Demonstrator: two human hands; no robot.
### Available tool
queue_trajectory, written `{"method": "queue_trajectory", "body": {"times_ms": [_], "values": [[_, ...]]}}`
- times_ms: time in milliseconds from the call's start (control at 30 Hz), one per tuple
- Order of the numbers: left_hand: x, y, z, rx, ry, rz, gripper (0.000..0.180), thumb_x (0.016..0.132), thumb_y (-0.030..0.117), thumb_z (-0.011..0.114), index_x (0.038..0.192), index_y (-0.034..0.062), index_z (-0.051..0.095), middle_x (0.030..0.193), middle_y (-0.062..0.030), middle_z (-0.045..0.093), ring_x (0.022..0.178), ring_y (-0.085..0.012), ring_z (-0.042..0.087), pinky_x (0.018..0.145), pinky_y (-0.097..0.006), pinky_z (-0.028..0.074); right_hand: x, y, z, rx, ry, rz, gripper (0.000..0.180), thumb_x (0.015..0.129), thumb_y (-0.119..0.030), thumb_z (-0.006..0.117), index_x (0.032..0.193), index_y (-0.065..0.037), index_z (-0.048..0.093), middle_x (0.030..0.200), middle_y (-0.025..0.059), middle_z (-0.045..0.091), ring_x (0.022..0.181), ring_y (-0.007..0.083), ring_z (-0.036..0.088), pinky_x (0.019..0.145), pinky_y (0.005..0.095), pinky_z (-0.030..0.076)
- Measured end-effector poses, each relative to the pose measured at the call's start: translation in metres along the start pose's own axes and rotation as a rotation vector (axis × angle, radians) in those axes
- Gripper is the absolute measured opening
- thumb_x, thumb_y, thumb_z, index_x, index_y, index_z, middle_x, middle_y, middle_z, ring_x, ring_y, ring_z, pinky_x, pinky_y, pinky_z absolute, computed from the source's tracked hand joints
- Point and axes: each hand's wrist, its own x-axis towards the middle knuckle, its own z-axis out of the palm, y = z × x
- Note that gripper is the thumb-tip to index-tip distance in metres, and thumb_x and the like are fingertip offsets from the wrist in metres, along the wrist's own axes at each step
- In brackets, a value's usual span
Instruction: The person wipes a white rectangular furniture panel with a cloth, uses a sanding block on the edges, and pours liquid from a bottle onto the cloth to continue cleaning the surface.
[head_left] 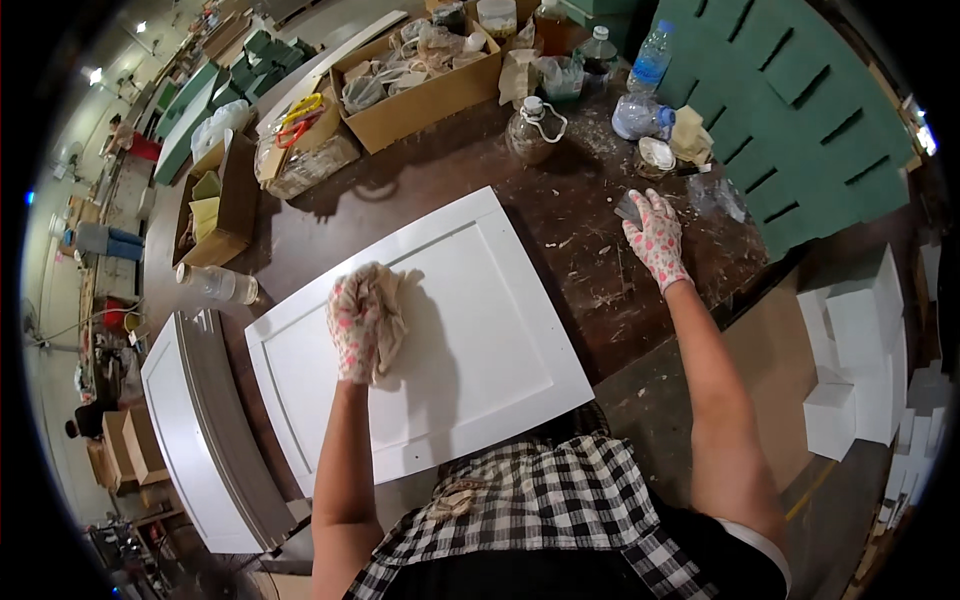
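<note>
My left hand (352,330), in a white glove with pink spots, is closed on a crumpled beige cloth (390,310). Hand and cloth are over the left part of a white cabinet door (480,330) with a recessed middle, lying at a slant on the brown table (300,232). At the table's right side is my right hand (656,240), gloved alike, its fingers bent around a small grey flat piece (628,210) that I cannot make out well. That hand is apart from the door, just in front of an open jar (655,157) of pale stuff.
White doors (195,430) are stacked at the left, near a clear bottle (217,284). Cardboard boxes (420,100), scissors (298,120), a handled jug (535,130) and plastic bottles (652,60) line the far side. A slotted green board (790,110) stands at the right.
</note>
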Motion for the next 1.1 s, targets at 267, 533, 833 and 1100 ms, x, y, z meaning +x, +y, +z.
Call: {"method": "queue_trajectory", "body": {"times_ms": [267,533,833,1100], "values": [[0.056,-0.007,0.044,0.481,-0.200,0.038,0.057,0.079,0.035,0.072,0.127,0.0088,0.056,0.121,-0.0133,0.059,0.112,-0.0355,0.051,0.100,-0.045,0.036,-0.019,-0.055,-0.045,0.710,-0.096,-0.402,0.065,0.073,-0.020,0.074,0.134,-0.016,0.052,0.105,0.0117,0.055,0.096,0.0297,0.054,0.084,0.0401,0.048],[0.064,0.007,0.055,0.496,-0.251,-0.092,0.053,0.081,0.034,0.071,0.124,0.0078,0.059,0.121,-0.0124,0.058,0.116,-0.0328,0.048,0.101,-0.043,0.036,-0.014,-0.146,0.004,0.851,-0.104,-0.309,0.050,0.083,-0.020,0.067,0.130,-0.013,0.053,0.113,0.0181,0.049,0.108,0.0355,0.049,0.092,0.0435,0.044],[0.054,-0.005,0.052,0.486,-0.216,-0.096,0.053,0.080,0.034,0.072,0.124,0.0080,0.058,0.122,-0.0125,0.058,0.115,-0.0334,0.048,0.101,-0.043,0.036,-0.026,-0.147,-0.004,0.805,-0.189,-0.374,0.050,0.075,-0.011,0.069,0.124,-0.010,0.059,0.115,0.0158,0.051,0.108,0.0346,0.052,0.095,0.0450,0.045],[0.067,0.005,0.062,0.505,-0.221,-0.008,0.052,0.079,0.030,0.072,0.124,0.0081,0.057,0.118,-0.0124,0.058,0.111,-0.0325,0.050,0.099,-0.043,0.038,0.087,-0.175,0.043,0.866,-0.061,-0.340,0.046,0.076,-0.014,0.071,0.120,-0.009,0.059,0.113,0.0166,0.053,0.105,0.0338,0.054,0.088,0.0400,0.048]]}}
